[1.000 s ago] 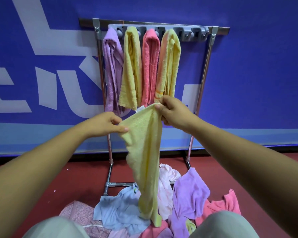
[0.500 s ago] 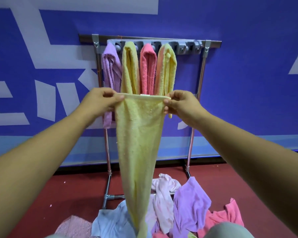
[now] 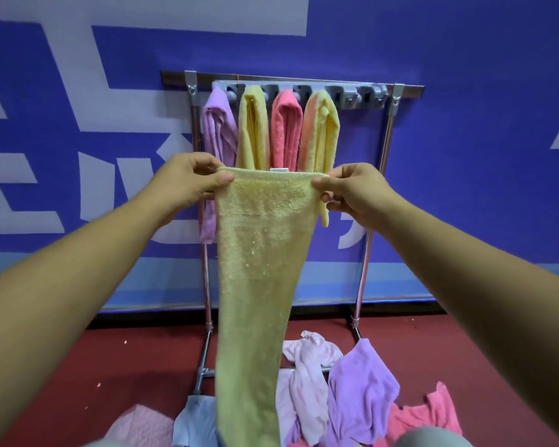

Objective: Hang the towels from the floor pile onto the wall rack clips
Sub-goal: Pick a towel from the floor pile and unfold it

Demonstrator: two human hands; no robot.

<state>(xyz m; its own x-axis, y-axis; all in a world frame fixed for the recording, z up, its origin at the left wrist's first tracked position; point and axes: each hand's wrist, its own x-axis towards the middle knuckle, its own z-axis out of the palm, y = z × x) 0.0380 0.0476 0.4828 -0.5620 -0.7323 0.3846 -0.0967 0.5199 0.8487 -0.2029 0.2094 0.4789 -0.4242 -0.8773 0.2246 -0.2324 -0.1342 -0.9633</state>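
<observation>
- Fingers (image 3: pixel 204 161) of L hand (image 3: pixel 188 179) were curled; thumb + forefinger pinched top-left corner of held yellow towel (image 3: pixel 255 269)
- R hand (image 3: pixel 352 191) did the same on top-right corner: thumb on front face, other fingers curled behind
- Small yellow tip showed just under R hand; couldn't tell which towel it belonged to
- Held yellow towel hung in the air btwn both hands, top edge pulled flat & approx level, in front of rack (image 3: pixel 388 130), covering lower ends of the hung towels
- Its look: pale yellow terry, nubbly w/ small pills, woven band across just below top edge, small white tag peeking over middle of top edge
- Widest at top, it narrowed going down; lower end ran out of frame at the bottom, over floor pile (image 3: pixel 336 398)
- Rack was a metal frame vs. blue wall (image 3: pixel 465 156) w/ white shapes; grey clip strip (image 3: pixel 368 95) ran along top bar
- Hung L to R: hung purple towel (image 3: pixel 215 130), hung yellow towel (image 3: pixel 254 130), hung coral towel (image 3: pixel 286 130), hung yellow-orange towel (image 3: pixel 320 130), all folded narrow, side by side
- Floor pile lay on red floor (image 3: pixel 110 366) at rack's foot: pale pink towel (image 3: pixel 307 359), lilac towel (image 3: pixel 362 388), coral-pink towel (image 3: pixel 423 417), light blue towel (image 3: pixel 194 421)
</observation>
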